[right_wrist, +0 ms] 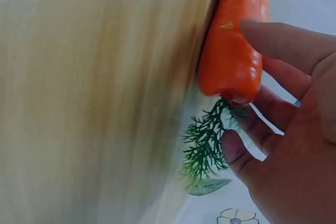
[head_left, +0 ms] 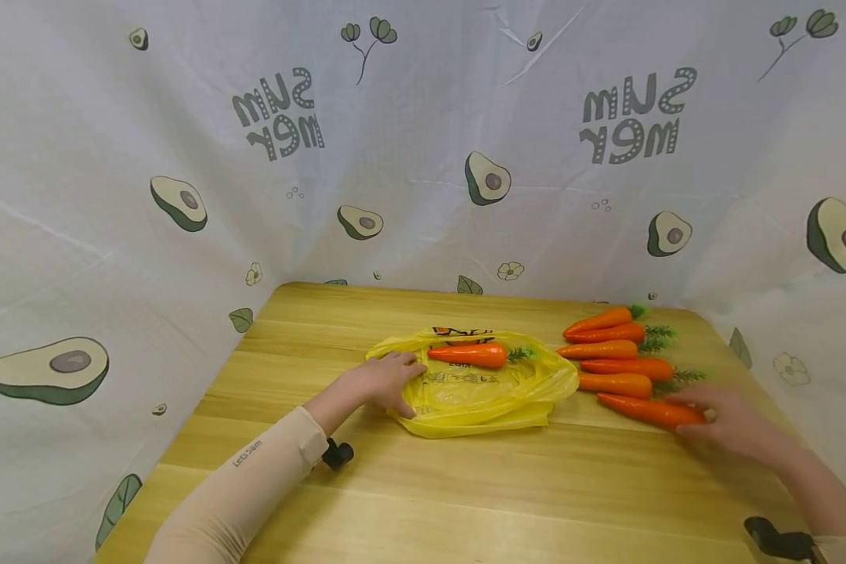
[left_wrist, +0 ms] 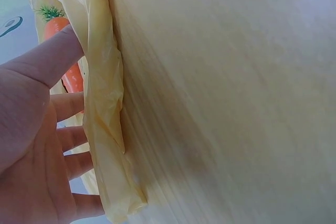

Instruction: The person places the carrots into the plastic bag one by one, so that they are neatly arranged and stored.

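A yellow plastic bag lies mouth up mid-table, with one orange carrot with green leaves inside it. My left hand rests at the bag's left edge, fingers spread; in the left wrist view, thumb and fingertips reach behind the bag's rim. On the right, my right hand pinches the thick end of the nearest carrot. The right wrist view has the thumb on that carrot's side and other fingers behind it, its green leaves hanging below.
Several more carrots lie in a column right of the bag, leaves pointing right; some tips meet the bag's edge. The wooden table has rounded far corners. A white avocado-print sheet hangs behind and at both sides.
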A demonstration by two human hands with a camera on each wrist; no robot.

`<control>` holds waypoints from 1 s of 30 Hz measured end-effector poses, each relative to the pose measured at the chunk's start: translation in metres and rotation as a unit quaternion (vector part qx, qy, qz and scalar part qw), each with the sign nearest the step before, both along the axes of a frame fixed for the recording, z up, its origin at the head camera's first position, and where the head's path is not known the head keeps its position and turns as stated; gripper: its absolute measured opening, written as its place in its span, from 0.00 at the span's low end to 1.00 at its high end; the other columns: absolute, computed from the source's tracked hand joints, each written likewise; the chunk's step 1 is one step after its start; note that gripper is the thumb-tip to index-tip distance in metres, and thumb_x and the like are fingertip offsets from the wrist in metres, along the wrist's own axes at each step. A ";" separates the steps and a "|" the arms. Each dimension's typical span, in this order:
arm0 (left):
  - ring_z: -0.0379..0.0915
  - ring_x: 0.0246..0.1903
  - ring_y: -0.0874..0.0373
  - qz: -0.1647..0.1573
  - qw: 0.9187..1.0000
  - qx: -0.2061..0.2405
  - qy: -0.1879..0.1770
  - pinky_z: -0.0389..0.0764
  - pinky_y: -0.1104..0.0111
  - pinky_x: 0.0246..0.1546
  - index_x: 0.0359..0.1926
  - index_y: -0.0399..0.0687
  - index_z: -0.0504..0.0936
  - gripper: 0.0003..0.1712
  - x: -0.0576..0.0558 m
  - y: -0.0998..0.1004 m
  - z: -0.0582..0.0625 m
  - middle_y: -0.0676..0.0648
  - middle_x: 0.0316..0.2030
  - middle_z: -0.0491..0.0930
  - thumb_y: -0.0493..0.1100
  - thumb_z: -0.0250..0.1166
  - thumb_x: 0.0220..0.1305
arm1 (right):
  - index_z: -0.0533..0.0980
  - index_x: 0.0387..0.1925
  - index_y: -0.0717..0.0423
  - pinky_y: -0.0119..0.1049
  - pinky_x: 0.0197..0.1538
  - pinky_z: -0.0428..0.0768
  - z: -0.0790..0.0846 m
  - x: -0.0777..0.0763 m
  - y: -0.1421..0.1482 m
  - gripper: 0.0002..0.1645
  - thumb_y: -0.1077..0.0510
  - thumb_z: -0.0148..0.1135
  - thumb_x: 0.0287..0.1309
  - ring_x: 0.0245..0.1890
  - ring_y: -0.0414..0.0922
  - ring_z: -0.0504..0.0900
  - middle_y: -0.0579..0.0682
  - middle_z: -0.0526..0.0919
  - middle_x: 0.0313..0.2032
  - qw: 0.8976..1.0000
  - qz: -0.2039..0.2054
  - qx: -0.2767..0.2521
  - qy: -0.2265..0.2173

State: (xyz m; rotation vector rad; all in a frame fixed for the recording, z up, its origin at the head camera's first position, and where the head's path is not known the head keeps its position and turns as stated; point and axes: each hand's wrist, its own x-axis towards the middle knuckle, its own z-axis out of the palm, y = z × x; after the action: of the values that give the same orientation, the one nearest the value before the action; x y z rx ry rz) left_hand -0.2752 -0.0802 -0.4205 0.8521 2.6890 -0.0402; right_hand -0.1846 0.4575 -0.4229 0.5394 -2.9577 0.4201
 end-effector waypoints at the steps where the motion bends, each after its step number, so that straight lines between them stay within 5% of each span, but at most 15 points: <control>1: 0.54 0.75 0.47 0.001 1.000 0.000 0.000 0.68 0.46 0.68 0.78 0.59 0.60 0.52 0.000 0.000 0.000 0.48 0.77 0.56 0.66 0.71 0.57 | 0.83 0.49 0.62 0.29 0.46 0.72 -0.002 0.000 0.000 0.27 0.56 0.79 0.47 0.50 0.68 0.79 0.67 0.84 0.49 1.000 -0.001 -0.003 0.000; 8: 0.54 0.75 0.47 0.004 1.000 0.000 0.001 0.68 0.47 0.69 0.77 0.60 0.61 0.52 0.000 0.000 -0.001 0.48 0.76 0.57 0.66 0.71 0.57 | 0.81 0.51 0.68 0.66 0.51 0.73 -0.004 -0.002 0.000 0.29 0.57 0.77 0.48 0.53 0.77 0.74 0.76 0.80 0.51 1.000 -0.008 0.000 -0.026; 11: 0.54 0.75 0.47 0.006 1.000 0.002 0.000 0.67 0.47 0.69 0.77 0.60 0.61 0.52 0.000 0.000 0.000 0.48 0.76 0.57 0.66 0.72 0.56 | 0.80 0.52 0.69 0.72 0.52 0.69 -0.002 -0.002 -0.001 0.30 0.57 0.77 0.49 0.54 0.81 0.70 0.80 0.77 0.52 0.999 -0.012 -0.008 -0.047; 30: 0.54 0.75 0.46 -0.002 1.000 0.000 -0.001 0.67 0.46 0.69 0.77 0.58 0.61 0.52 0.001 0.000 0.003 0.47 0.77 0.56 0.66 0.71 0.57 | 0.81 0.52 0.66 0.70 0.50 0.73 0.001 0.002 -0.007 0.30 0.53 0.77 0.50 0.52 0.77 0.75 0.77 0.79 0.51 0.998 -0.008 0.003 -0.059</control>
State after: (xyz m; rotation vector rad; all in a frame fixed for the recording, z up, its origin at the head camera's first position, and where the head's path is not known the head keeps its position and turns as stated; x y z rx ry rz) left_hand -0.2738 -0.0801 -0.4180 0.8566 2.6863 -0.0396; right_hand -0.1826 0.4507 -0.4223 0.5091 -3.0737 0.4582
